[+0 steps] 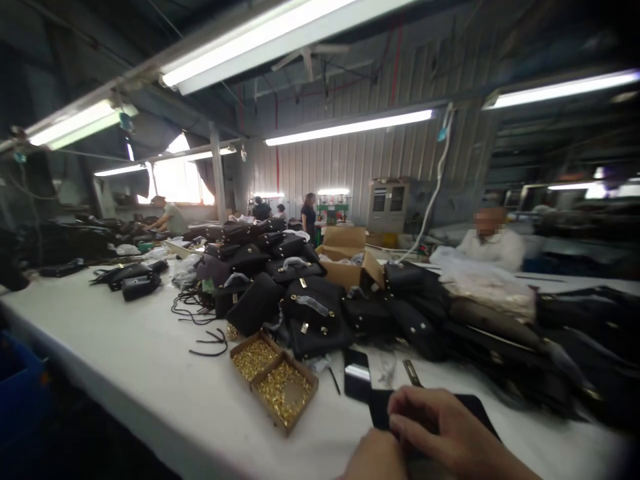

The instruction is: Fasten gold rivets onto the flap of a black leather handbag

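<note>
Seen from your head camera, your left hand (377,457) and right hand (443,427) meet at the bottom edge of the view, over a black panel (381,408) on a long white table (200,387). Your right hand's fingers curl toward the left; what lies inside them is hidden, so whether they grasp the panel cannot be told. Your left hand is cut off by the frame, its fingertips out of sight, and its grip cannot be told either.

The panel, dark and flat with a rounded corner showing at right, is largely covered by your hands, its near side hard to make out. Just beyond it are a black phone (357,383) with a bright reflection and a small gold-toned metal piece (412,372). To the left, two open boxes (295,417) of gold-coloured hardware (283,393) touch side by side. Black bags (315,320) with metal fittings are heaped behind, around an open cardboard carton (345,270); those at far right are blurred. Across the table, a person in white (493,247) appears.
</note>
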`<state>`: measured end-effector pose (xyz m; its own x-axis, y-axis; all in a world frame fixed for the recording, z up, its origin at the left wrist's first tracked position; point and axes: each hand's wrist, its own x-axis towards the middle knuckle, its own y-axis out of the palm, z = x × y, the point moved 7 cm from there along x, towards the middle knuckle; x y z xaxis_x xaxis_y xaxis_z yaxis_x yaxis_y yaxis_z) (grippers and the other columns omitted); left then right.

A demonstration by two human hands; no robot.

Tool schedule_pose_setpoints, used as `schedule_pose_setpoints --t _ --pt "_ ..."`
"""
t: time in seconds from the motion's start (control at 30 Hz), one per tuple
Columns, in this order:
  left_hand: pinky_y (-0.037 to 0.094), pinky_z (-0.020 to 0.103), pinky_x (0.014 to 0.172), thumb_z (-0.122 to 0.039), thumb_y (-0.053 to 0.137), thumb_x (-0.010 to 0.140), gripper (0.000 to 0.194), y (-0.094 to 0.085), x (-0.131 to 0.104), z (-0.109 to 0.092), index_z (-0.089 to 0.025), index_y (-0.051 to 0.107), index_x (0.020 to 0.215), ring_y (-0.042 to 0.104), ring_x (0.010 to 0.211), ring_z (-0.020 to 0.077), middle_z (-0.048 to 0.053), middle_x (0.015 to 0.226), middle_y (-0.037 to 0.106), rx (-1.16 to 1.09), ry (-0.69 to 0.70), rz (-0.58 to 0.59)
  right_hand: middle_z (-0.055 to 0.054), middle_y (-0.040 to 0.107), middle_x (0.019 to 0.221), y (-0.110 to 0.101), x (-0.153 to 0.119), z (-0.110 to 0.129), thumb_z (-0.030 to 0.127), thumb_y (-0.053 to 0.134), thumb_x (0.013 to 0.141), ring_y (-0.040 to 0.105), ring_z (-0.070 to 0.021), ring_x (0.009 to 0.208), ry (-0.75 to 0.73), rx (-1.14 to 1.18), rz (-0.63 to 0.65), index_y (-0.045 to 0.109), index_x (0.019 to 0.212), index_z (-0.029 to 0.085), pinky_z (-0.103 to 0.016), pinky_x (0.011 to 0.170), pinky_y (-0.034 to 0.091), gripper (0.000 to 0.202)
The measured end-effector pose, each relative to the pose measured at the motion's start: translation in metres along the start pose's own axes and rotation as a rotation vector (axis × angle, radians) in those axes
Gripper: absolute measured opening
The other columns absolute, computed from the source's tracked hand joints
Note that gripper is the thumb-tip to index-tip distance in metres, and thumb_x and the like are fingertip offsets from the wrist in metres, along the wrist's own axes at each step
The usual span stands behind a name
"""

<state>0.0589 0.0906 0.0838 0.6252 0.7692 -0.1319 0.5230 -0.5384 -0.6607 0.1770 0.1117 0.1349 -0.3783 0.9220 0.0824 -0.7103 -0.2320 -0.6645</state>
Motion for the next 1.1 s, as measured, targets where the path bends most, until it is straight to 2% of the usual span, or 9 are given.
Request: schedule_pose_setpoints --t 0.07,0.17,0.33,0.43,0.63,0.77,0.93,1.03,1.1 --pt "0.048 0.03 0.059 -0.019 0.083 0.079 0.022 0.015 0.0 0.01 -0.018 0.08 0.101 0.07 0.078 0.0252 0.011 0.088 0.074 0.012 -0.09 -0.012 -0.002 0.077 0.087 0.0 -0.022 -0.002 0.045 0.063 0.105 0.069 -0.0219 0.084 0.01 -0.056 -0.009 0.078 0.095 0.023 -0.03 0.075 0.049 0.029" --pt "0.03 0.029 0.051 -0.014 0.076 0.067 0.012 0.016 -0.004 0.022 -0.013 0.078 0.079 0.064 0.067 0.0225 0.01 0.072 0.07 0.039 -0.199 -0.144 0.0 0.08 0.09 0.001 -0.043 -0.007 0.033 0.065 0.103 0.072 -0.0203 0.085 0.008 -0.112 0.003 0.081 0.096 0.024 -0.03 0.077 0.049 0.02" --pt "0.029 0.03 0.055 -0.015 0.066 0.068 0.008 0.015 -0.007 0.016 -0.016 0.074 0.068 0.058 0.061 0.0171 0.006 0.062 0.066 0.065 -0.156 -0.174 0.0 0.083 0.091 0.004 -0.055 -0.031 0.024 0.068 0.096 0.075 -0.0209 0.086 0.087 -0.139 -0.027 0.084 0.096 0.026 -0.03 0.079 0.047 0.016" --pt "0.031 0.03 0.058 -0.014 0.064 0.069 0.012 0.016 -0.011 0.014 -0.019 0.074 0.072 0.061 0.066 0.0189 0.006 0.07 0.071 0.083 -0.171 -0.203 0.0 0.083 0.093 0.003 -0.055 -0.037 0.023 0.069 0.094 0.075 -0.0217 0.088 0.089 -0.202 -0.076 0.084 0.094 0.027 -0.031 0.081 0.047 0.016" --pt "0.038 0.033 0.067 -0.02 0.063 0.075 0.015 0.016 -0.019 0.015 -0.023 0.073 0.086 0.071 0.084 0.0283 0.008 0.086 0.076 0.158 -0.271 -0.233 -0.002 0.084 0.092 0.021 -0.048 -0.048 0.023 0.069 0.093 0.076 -0.022 0.086 0.11 -0.165 0.009 0.085 0.094 0.026 -0.031 0.078 0.048 0.017" --pt "0.048 0.039 0.083 -0.021 0.056 0.087 0.034 0.027 -0.031 0.012 -0.026 0.073 0.115 0.074 0.1 0.0331 0.009 0.104 0.079 0.071 -0.301 -0.283 0.001 0.084 0.093 0.031 -0.049 -0.056 0.024 0.069 0.095 0.075 -0.0203 0.086 0.134 0.003 0.048 0.086 0.095 0.026 -0.029 0.079 0.049 0.017" --pt "0.047 0.042 0.11 -0.024 0.055 0.095 0.057 0.051 -0.046 0.007 -0.023 0.053 0.152 0.065 0.131 0.034 0.015 0.143 0.068 -0.138 -0.288 -0.391 -0.001 0.082 0.089 0.044 -0.055 -0.071 0.033 0.072 0.095 0.072 -0.022 0.087 0.254 0.205 0.063 0.084 0.091 0.021 -0.03 0.079 0.051 0.017" --pt "0.048 0.039 0.106 -0.023 0.061 0.091 0.077 0.059 -0.05 0.014 -0.019 0.036 0.163 0.067 0.125 0.033 0.018 0.144 0.066 -0.235 -0.336 -0.419 -0.002 0.08 0.086 0.054 -0.058 -0.079 0.036 0.075 0.094 0.068 -0.0203 0.081 0.327 0.298 0.075 0.083 0.089 0.018 -0.03 0.076 0.049 0.02" --pt "0.051 0.036 0.095 -0.022 0.064 0.088 0.079 0.061 -0.051 0.024 -0.017 0.037 0.162 0.071 0.109 0.0303 0.017 0.131 0.071 -0.293 -0.377 -0.428 -0.001 0.077 0.08 0.061 -0.06 -0.081 0.038 0.074 0.094 0.063 -0.0178 0.075 0.358 0.347 0.106 0.081 0.086 0.017 -0.029 0.07 0.045 0.024"
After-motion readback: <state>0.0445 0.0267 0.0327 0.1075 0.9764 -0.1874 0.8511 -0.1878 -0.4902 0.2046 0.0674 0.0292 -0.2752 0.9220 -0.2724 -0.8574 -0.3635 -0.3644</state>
